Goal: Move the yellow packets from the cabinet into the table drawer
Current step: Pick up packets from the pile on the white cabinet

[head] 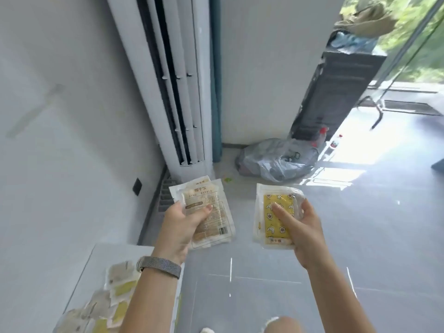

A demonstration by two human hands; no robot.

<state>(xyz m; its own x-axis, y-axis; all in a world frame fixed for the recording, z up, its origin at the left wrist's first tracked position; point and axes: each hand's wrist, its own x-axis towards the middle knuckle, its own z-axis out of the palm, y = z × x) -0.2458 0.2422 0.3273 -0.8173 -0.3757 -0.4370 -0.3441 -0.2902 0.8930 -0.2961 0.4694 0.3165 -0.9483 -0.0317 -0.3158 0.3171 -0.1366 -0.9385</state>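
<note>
Open floor (288,296) ahead; air conditioner (173,92) and plastic bag (276,162) block the far corner.

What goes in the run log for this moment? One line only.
left hand: holds beige plastic hand-warmer packets | right hand: holds yellow patterned plastic packets | more packets on white surface

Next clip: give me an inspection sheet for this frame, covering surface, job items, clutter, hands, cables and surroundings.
Surface: white ledge at lower left, grey tiled floor beyond.
Job items: packets pile on the ledge; tan packets and yellow packets held up.
Clutter: plastic bag on the floor.
Hands: left hand has a grip on the tan packets; right hand on the yellow ones.
Cables: nothing seen.
Surroundings: standing air conditioner, dark cabinet, glass door.
</note>
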